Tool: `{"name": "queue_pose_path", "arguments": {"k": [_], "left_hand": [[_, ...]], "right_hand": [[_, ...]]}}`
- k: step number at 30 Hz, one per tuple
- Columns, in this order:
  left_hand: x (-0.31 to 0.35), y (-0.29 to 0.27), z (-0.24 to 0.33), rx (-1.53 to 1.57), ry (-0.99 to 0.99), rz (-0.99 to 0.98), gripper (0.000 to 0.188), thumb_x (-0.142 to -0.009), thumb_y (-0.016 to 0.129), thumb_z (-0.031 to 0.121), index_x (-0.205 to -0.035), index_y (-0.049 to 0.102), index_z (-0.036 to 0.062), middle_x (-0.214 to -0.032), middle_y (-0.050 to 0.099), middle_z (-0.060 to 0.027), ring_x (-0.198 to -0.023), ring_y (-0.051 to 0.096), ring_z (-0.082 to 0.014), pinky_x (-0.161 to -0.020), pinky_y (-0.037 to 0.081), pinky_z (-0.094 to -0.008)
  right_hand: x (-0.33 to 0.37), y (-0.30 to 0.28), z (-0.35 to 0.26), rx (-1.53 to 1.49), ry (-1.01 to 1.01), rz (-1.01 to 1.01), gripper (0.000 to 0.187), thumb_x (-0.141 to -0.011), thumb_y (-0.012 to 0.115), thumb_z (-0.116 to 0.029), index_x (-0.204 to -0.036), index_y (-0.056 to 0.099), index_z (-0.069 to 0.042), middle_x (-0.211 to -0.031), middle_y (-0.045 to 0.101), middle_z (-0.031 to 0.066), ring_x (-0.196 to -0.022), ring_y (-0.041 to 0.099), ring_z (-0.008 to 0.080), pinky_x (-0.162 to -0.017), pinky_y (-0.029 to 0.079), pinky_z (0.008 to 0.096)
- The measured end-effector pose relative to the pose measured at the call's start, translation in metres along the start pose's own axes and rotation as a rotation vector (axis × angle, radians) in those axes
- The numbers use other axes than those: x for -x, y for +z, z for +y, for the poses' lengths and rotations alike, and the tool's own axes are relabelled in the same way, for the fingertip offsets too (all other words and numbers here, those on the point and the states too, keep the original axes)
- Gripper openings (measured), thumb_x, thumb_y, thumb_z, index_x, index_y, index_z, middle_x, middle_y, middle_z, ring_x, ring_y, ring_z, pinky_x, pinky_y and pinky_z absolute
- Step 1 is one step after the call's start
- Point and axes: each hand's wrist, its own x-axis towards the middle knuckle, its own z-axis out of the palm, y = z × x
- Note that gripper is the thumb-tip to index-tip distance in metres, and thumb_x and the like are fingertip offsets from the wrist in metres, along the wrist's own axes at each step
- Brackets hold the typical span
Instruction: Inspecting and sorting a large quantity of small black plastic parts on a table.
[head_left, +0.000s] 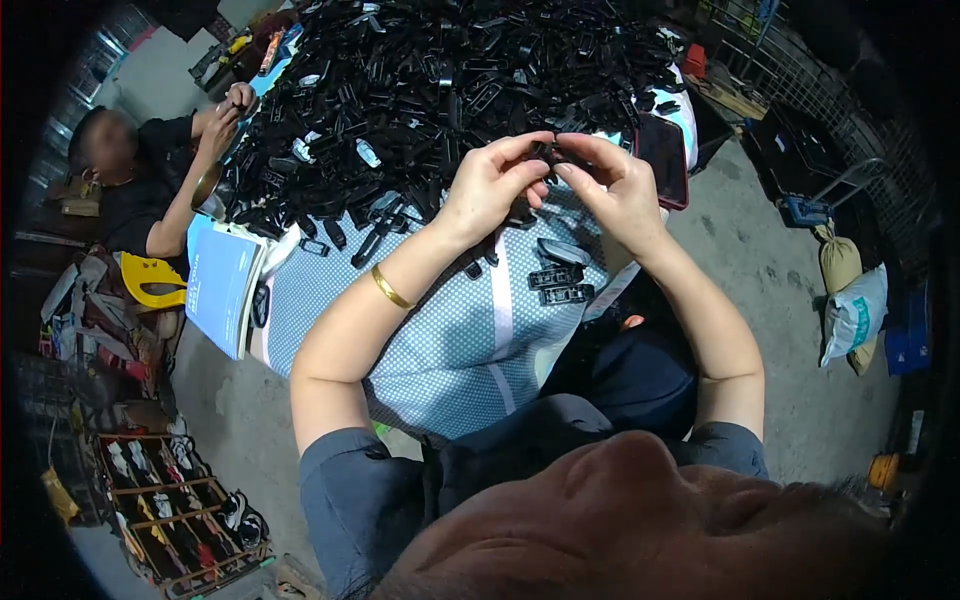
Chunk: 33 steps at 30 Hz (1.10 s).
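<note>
My left hand point(495, 195), below which a gold bangle circles the wrist, pinches a small black plastic part point(541, 152) between thumb and fingers. From the other side my right hand point(612, 190) has its thumb and fingertips closed on the same part. The fingers hide most of it, so its exact kind does not show. Both hands are raised over the near edge of a big heap of black plastic parts point(450, 90). Just below them, several black slotted pieces point(562, 294) and a grey oval piece point(563, 251) lie on the patterned table cover point(440, 340).
A blue booklet point(222, 290) lies at the table's left edge, and a dark phone in a red case point(664, 160) at the right. Across on the left, a co-worker's hands point(228, 112) are over the heap. Sacks point(855, 310) stand on the right floor; a shoe rack point(165, 505) is lower left.
</note>
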Motion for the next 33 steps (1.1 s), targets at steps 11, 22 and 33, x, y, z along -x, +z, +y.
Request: {"name": "queue_pose_path", "arguments": {"k": [11,22,33], "left_hand": [[0.000,-0.001,-0.004,-0.065,0.052,0.163,0.031,-0.077,0.064,0.003,-0.107,0.059,-0.0034,-0.097,0.064,-0.0121,-0.081,0.061,-0.0112,-0.073,0.048,-0.0206],[0.001,-0.004,0.004,-0.011,0.100,0.034,0.027,-0.085,0.055,0.006,-0.111,0.058,-0.0011,-0.105,0.062,-0.0089,-0.093,0.057,-0.0128,-0.083,0.044,-0.0237],[-0.006,-0.027,0.018,-0.374,0.125,-0.184,0.026,-0.081,0.059,0.011,-0.105,0.062,0.0025,-0.092,0.063,-0.0057,-0.082,0.057,-0.0121,-0.076,0.046,-0.0232]], "right_hand": [[0.001,0.005,0.003,0.173,-0.165,0.027,0.032,-0.077,0.063,-0.004,-0.108,0.058,0.002,-0.102,0.063,0.0149,-0.091,0.062,0.0191,-0.079,0.049,0.0272],[-0.003,0.003,0.025,-0.123,0.171,-0.155,0.029,-0.078,0.066,-0.014,-0.100,0.057,0.004,-0.087,0.061,0.0059,-0.078,0.057,0.0095,-0.066,0.047,0.0238],[-0.014,-0.016,0.000,0.321,0.189,-0.506,0.025,-0.074,0.069,-0.018,-0.083,0.061,0.004,-0.061,0.055,0.0071,-0.057,0.050,0.0103,-0.054,0.041,0.0268]]}}
